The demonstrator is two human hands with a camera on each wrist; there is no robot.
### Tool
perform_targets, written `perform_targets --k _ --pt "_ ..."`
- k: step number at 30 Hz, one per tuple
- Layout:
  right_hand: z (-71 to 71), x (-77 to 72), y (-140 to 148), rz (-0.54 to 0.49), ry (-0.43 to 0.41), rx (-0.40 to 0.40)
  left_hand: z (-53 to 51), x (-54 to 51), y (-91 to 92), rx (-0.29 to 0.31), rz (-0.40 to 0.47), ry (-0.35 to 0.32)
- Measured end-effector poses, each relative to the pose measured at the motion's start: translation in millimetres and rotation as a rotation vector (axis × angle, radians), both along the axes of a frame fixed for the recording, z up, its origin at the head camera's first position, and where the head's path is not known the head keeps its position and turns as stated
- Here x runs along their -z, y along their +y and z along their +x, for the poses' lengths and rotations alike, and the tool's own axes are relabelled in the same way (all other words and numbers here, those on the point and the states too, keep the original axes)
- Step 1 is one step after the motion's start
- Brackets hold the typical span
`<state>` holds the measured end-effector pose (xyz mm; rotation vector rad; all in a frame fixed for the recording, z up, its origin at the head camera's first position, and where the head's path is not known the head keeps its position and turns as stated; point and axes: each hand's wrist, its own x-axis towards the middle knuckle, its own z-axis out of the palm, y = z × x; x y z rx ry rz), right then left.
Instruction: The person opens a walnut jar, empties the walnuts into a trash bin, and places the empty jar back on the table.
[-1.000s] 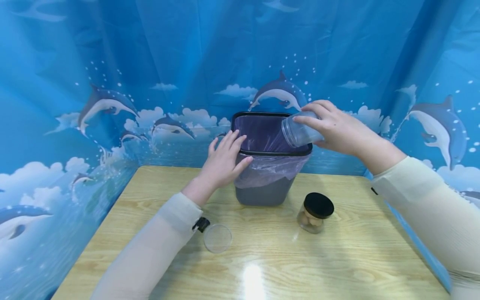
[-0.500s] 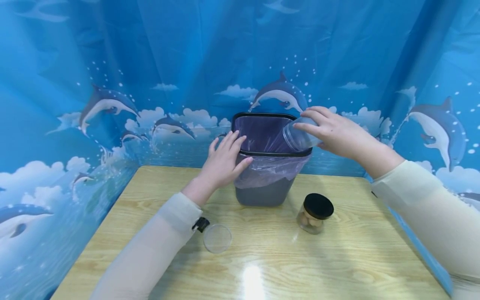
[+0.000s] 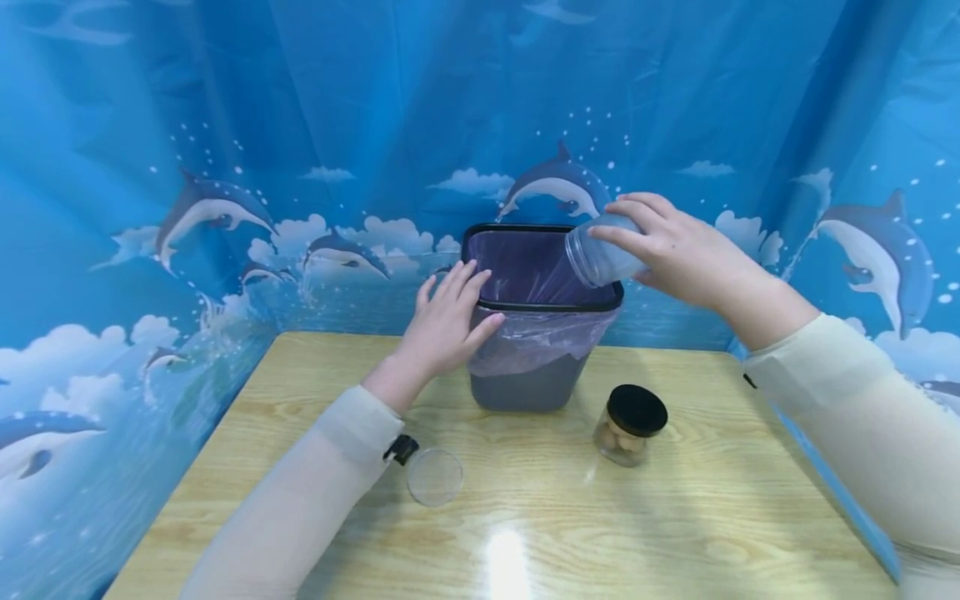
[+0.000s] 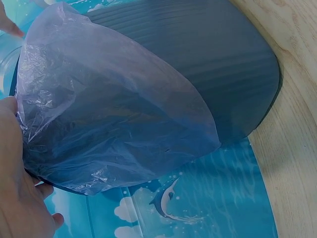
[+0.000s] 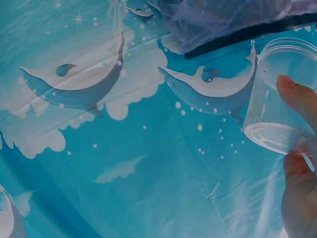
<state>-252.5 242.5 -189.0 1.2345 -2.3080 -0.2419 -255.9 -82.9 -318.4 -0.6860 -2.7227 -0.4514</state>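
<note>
My right hand [image 3: 671,250] grips a clear plastic jar [image 3: 600,252], tilted with its mouth pointing down and left over the right side of the bin. In the right wrist view the jar [image 5: 277,106] is see-through, with small specks on its wall. A grey bin [image 3: 525,385] with a black rim stands upright, lined with a thin purple bag [image 3: 540,333] folded over the edge. My left hand [image 3: 442,321] rests on the bin's left rim, fingers extended and thumb spread along the front. The bin's bottom inside is hidden.
A small jar [image 3: 622,442] with a black lid [image 3: 637,410] holds light brown pieces, right of the bin. A clear round lid [image 3: 435,477] lies by my left sleeve. The wooden table [image 3: 525,500] meets a blue dolphin-print sheet [image 3: 360,125] behind.
The right hand and its jar dipped slightly towards the bin, then rose again. My left hand, the bin and the lidded jar have stayed in place.
</note>
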Motion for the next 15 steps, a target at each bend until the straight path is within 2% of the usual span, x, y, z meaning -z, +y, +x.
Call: perform_targets --k 5,12,15 --pt "-0.9 -2.6 -0.4 -0.033 0.030 -0.026 1.3 -1.9 0.2 -0.005 0.001 -0.003" --pt "0.0 2.7 -3.6 0.094 -0.089 0.082 1.6 -2.3 0.3 -0.001 -0.009 -0.005" --pt "0.0 4.0 -5.3 0.118 -0.083 0.087 2.2 -2.3 -0.2 -0.003 -0.011 -0.007"
